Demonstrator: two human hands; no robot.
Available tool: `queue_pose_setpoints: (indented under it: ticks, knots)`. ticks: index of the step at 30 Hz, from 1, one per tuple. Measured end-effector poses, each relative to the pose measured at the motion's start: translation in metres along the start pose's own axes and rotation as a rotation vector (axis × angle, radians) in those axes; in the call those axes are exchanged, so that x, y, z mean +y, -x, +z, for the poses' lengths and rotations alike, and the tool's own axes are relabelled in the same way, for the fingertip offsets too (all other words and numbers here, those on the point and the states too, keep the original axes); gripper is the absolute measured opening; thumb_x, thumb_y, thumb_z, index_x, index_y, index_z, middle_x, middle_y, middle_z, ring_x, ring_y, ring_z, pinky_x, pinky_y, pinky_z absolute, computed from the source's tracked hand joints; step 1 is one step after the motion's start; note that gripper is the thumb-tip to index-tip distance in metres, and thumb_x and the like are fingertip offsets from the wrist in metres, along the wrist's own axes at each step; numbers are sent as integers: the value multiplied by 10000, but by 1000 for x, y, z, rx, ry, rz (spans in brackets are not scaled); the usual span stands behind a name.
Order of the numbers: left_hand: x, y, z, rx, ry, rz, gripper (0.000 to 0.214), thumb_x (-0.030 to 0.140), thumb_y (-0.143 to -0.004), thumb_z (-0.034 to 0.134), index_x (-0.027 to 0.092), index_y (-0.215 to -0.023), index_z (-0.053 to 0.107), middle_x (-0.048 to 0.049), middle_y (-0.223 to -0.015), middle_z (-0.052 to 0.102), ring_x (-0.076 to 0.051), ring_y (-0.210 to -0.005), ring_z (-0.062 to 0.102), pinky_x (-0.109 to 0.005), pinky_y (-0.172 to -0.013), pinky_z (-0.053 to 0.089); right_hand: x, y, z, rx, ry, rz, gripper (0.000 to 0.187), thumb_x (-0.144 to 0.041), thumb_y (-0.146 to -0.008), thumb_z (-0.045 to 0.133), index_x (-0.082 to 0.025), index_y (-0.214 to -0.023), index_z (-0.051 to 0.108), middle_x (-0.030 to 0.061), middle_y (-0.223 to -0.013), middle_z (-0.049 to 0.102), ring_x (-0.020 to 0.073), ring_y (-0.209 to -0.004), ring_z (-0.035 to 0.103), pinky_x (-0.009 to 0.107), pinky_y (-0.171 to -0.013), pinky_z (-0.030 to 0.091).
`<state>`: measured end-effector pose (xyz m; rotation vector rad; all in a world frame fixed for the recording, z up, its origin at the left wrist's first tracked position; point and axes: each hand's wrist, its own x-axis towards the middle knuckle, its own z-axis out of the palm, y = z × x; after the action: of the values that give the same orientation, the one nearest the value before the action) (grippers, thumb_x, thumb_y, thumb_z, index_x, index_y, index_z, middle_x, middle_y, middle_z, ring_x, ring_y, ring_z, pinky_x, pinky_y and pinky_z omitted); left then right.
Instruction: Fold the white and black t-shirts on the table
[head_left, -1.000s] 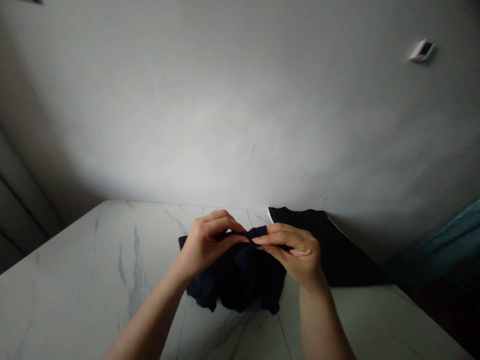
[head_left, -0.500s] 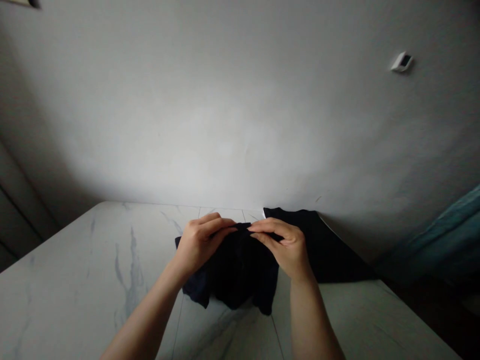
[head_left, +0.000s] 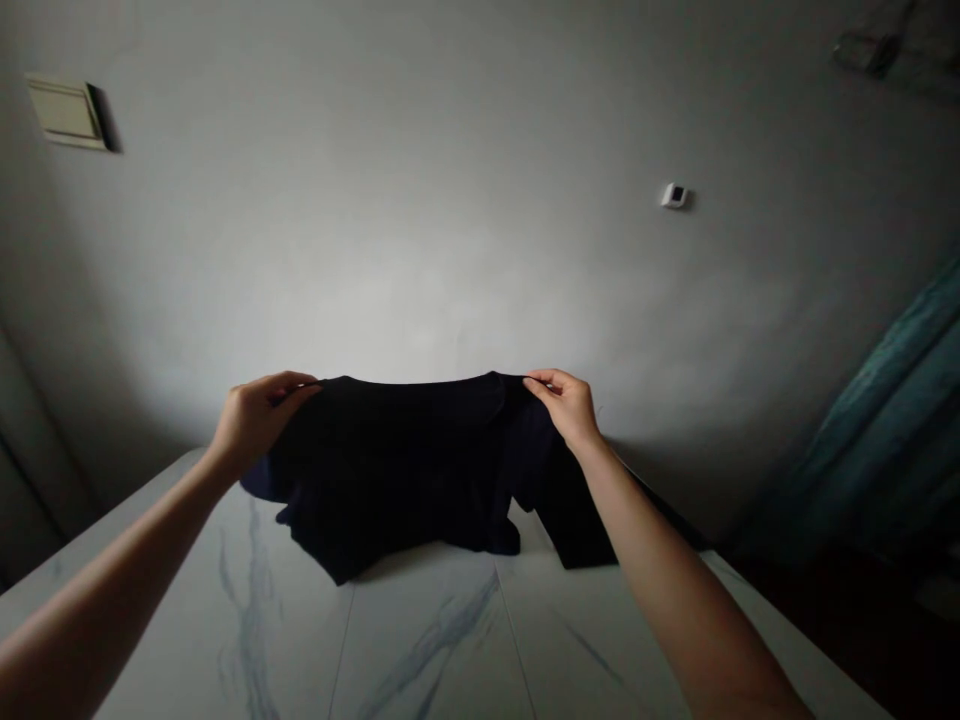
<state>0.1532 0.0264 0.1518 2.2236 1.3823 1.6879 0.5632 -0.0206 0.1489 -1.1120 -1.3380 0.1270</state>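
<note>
A dark navy shirt (head_left: 420,455) hangs stretched between my two hands, its neckline along the top and its lower part reaching down to the table. My left hand (head_left: 262,415) pinches the shirt at the left shoulder, thumb and fingers pressed together. At the right shoulder my right hand (head_left: 566,402) pinches the fabric in the same way. Behind and below my right wrist lies another black cloth (head_left: 581,515), partly covered by the shirt and my forearm.
The white table (head_left: 420,650) has grey marble veining and thin seam lines. It stands against a grey wall (head_left: 450,220) with a switch plate (head_left: 67,112) and a small white device (head_left: 675,196). Teal fabric (head_left: 885,400) hangs at the right.
My hands have moved apart, left and right, and the bunched shirt is now lifted and spread out between them. The view has tilted up and shifted.
</note>
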Motion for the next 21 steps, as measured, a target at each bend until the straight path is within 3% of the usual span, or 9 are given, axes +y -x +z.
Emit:
queue_pose_setpoints:
  ticks: [6, 10, 15, 19, 21]
  knots:
    - [32, -24, -26, 12, -67, 114, 299, 481, -816, 580, 221, -880, 712, 8, -759, 705, -140, -691, 607, -240, -671, 462, -31, -26, -4, 72, 166, -237, 230, -413, -811, 625, -193, -832, 687, 57, -842, 727, 188, -777, 653, 310, -734, 503]
    - [38, -37, -29, -74, -127, 112, 332, 489, -813, 560, 206, -914, 701, 13, -701, 665, -124, -635, 558, -228, -612, 417, -41, -35, -4, 82, 309, -254, 119, -311, -827, 595, -208, -822, 653, 55, -840, 709, 197, -806, 647, 313, -739, 490]
    - [42, -34, -32, -291, -126, -46, 372, 534, -802, 538, 202, -911, 663, 46, -531, 543, -97, -464, 407, -213, -465, 324, -43, -27, -7, 3, 298, -200, 75, -282, -813, 600, -214, -817, 631, 39, -816, 705, 191, -783, 651, 294, -719, 475]
    - [63, -14, -50, -678, 107, -269, 450, 631, -719, 606, 228, -913, 655, 30, -578, 610, -138, -493, 544, -220, -432, 412, -55, -10, -20, -119, 233, -65, 115, -322, -802, 632, -210, -786, 610, -25, -591, 619, 137, -546, 561, 248, -568, 422]
    - [75, -5, -65, -717, 166, -305, 493, 651, -656, 668, 238, -925, 678, 3, -672, 683, -182, -574, 627, -259, -475, 504, -67, -2, -32, -302, 129, 103, 162, -356, -784, 672, -209, -792, 607, -40, -555, 597, 116, -470, 509, 228, -491, 383]
